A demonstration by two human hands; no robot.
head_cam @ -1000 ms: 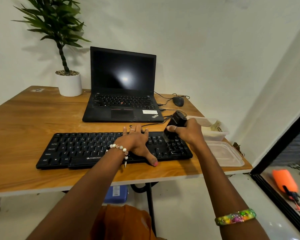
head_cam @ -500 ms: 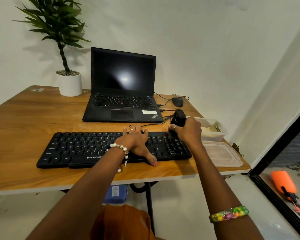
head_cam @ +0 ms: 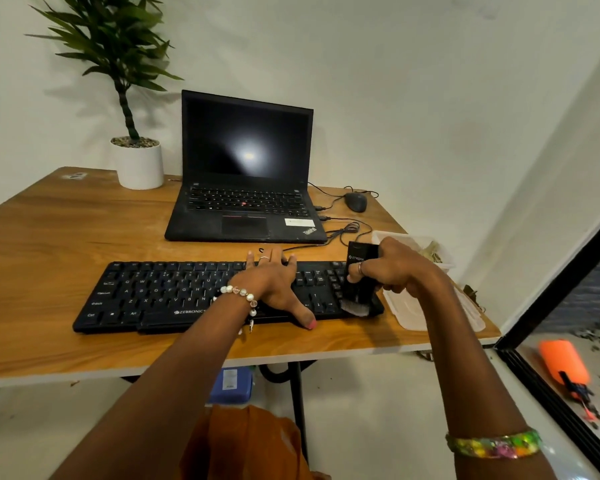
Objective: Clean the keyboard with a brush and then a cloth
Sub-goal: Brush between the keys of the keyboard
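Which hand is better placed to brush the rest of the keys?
The right hand: it already grips the brush, bristles on the keyboard's right end. The left hand lies flat on the keys, steadying it.

You have dim, even indoor light. A soft glare spot sits on the laptop screen (head_cam: 246, 143). The plant (head_cam: 118, 46) throws a faint shadow on the wall behind it. Wide-angle distortion bends your frame edges. The brush (head_cam: 359, 282) bristles look slightly blurred.

Bare table (head_cam: 66, 233) left of laptop (head_cam: 245, 202), container lid (head_cam: 430, 311) crowding keyboard's (head_cam: 160, 292) right
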